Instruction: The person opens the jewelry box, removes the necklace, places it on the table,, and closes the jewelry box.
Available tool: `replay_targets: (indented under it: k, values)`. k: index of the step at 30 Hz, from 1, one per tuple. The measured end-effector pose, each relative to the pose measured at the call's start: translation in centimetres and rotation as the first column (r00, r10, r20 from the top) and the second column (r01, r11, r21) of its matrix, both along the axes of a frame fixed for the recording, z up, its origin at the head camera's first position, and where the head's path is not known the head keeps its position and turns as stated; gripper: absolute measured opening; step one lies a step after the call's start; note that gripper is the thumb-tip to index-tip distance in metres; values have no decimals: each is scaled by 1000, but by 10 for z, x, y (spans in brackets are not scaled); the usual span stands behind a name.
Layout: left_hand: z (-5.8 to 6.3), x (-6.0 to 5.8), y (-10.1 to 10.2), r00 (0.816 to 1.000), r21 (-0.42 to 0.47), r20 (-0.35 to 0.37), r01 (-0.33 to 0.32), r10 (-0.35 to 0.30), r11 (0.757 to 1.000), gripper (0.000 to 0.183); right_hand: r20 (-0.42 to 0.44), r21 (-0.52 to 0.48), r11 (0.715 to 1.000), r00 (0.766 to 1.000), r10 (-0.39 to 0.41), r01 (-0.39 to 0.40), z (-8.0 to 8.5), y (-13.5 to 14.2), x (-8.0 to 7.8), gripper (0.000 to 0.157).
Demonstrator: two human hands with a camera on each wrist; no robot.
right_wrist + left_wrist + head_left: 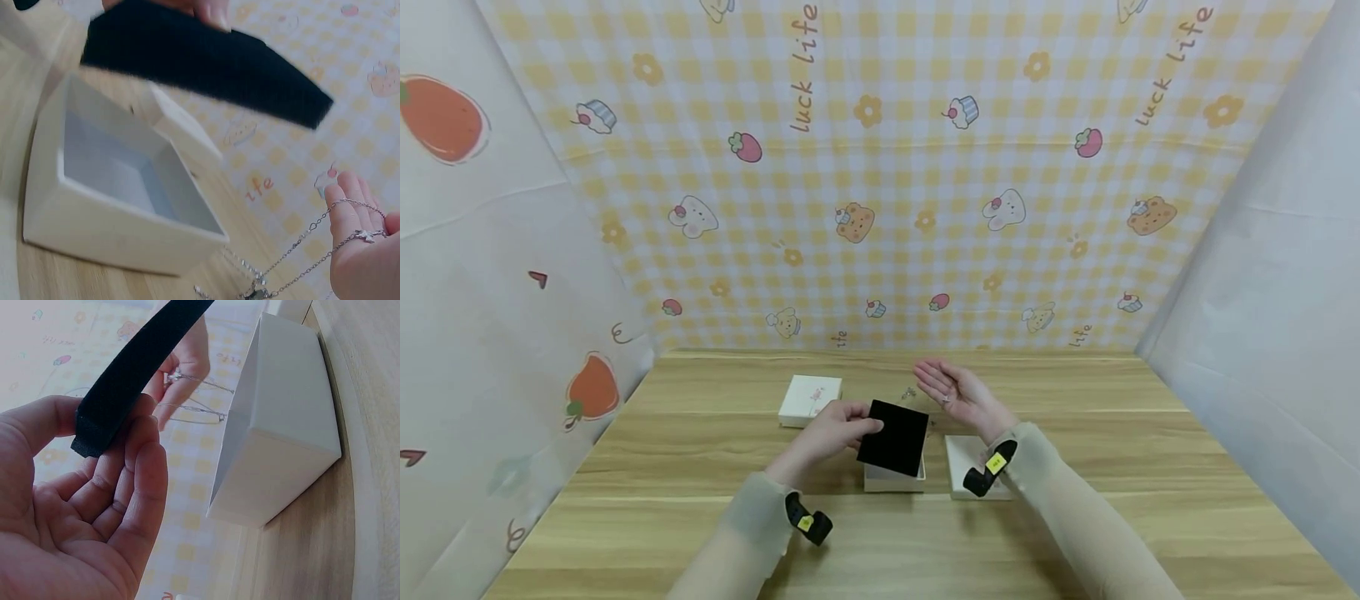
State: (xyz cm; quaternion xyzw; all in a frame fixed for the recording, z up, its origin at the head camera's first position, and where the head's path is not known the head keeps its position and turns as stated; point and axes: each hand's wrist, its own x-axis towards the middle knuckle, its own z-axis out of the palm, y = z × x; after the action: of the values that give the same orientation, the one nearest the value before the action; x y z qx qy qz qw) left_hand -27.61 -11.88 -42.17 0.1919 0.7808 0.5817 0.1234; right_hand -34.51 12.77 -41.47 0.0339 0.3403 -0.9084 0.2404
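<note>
My left hand (835, 430) pinches a square black velvety pad (895, 438) at its left edge, thumb on top. The pad is tilted above an uncovered white box (887, 482); the right wrist view shows the bare inside of the box (119, 169). Palm up beyond the box, my right hand (964, 398) has fairly straight fingers. A silver chain necklace (365, 235) with a small star-like charm lies across its palm. The chain hangs down toward more silver jewellery (255, 291) on the table.
At the back left stands a white box or lid (809, 400) with a pink flower print. Another white lid-like piece (964, 467) lies below my right wrist. Small silver pieces (909, 393) rest on the wooden table (715, 467). A patterned cloth (895, 167) hangs behind.
</note>
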Motion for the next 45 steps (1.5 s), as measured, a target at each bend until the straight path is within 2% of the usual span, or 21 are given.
replay_targets:
  k: [7,11,14,18,25,27,34,45]
  values:
    - [3,2,1,1000,-7,-3,-7,7,1000,19,18,-18,1000,1000,-7,7,-8,7,-7,48]
    - [20,14,2,1000,-14,-15,-5,4,1000,18,25,-14,1000,1000,-7,7,-10,9,-9,49]
    - [27,18,2,999,-8,-32,2,-2,1000,17,30,-11,1000,999,-10,11,-11,10,-11,50]
    - [10,7,0,999,-8,-40,2,-2,1000,19,25,-21,1000,1000,-12,13,-15,13,-14,50]
    - [10,6,2,1000,-11,-21,6,-6,1000,19,77,17,999,996,-53,52,-22,23,-18,44]
    - [2,0,1,1000,-10,-18,4,-4,1000,19,85,28,997,994,-68,65,-24,26,-20,44]
    - [1,-1,1,1000,-7,-8,0,0,1000,19,88,59,993,991,-103,98,-26,29,-25,48]
    - [-1,-1,0,1000,-12,0,-2,2,1000,18,95,78,993,991,-97,90,-36,33,-32,49]
